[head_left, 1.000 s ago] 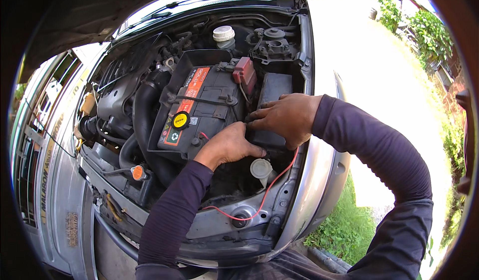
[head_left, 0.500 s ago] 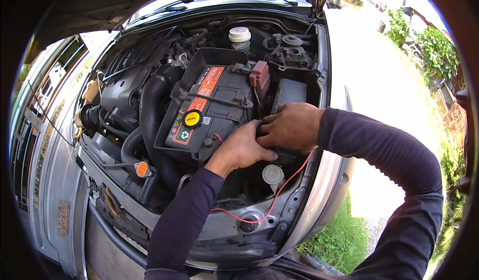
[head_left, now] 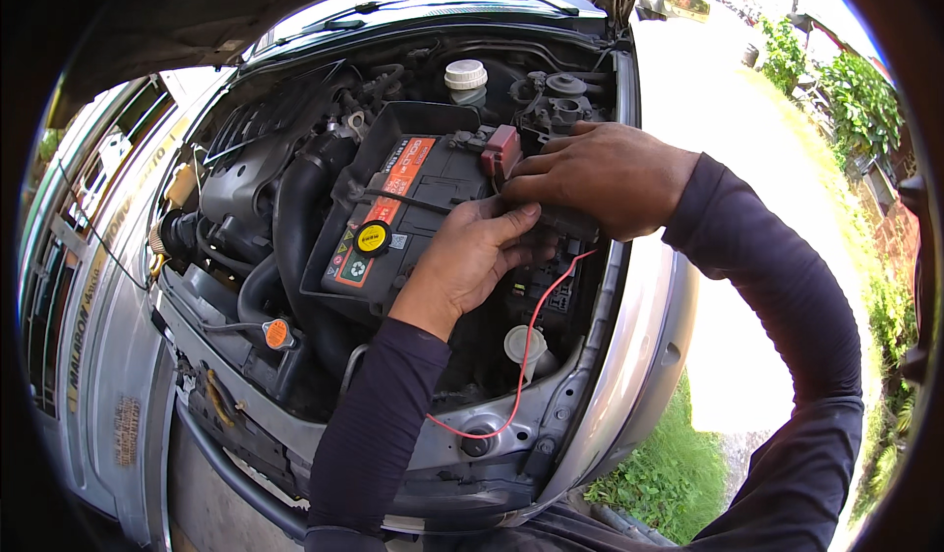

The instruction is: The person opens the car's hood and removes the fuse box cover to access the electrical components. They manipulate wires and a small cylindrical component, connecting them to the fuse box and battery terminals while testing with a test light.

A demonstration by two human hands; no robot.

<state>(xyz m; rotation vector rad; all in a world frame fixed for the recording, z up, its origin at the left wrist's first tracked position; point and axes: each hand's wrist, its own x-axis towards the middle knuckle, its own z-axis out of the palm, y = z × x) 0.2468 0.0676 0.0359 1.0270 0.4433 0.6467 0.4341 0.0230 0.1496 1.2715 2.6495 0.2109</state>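
Note:
My right hand (head_left: 612, 176) is closed over the black fuse box cover (head_left: 568, 222), mostly hidden beneath that hand. On the cover's near left side, my left hand (head_left: 460, 262) grips with the thumb above and fingers below. Below the cover, the fuse box (head_left: 547, 291) lies exposed, showing dark relays and fuses. A thin red wire (head_left: 532, 341) runs from beside it toward the front panel. Just left of my hands sits the car battery (head_left: 423, 183), with an orange label and a red terminal cover (head_left: 501, 151).
A yellow round cap (head_left: 373, 238) lies on the battery. The washer filler cap (head_left: 526, 344) stands near the front right, the brake fluid reservoir (head_left: 465, 82) at the back. The raised hood (head_left: 187, 21) hangs overhead. A fender (head_left: 634, 355) bounds the right side.
Both hands have raised the fuse box cover; the right hand moved up and away, uncovering the fuses. The left hand shifted slightly, its thumb now higher.

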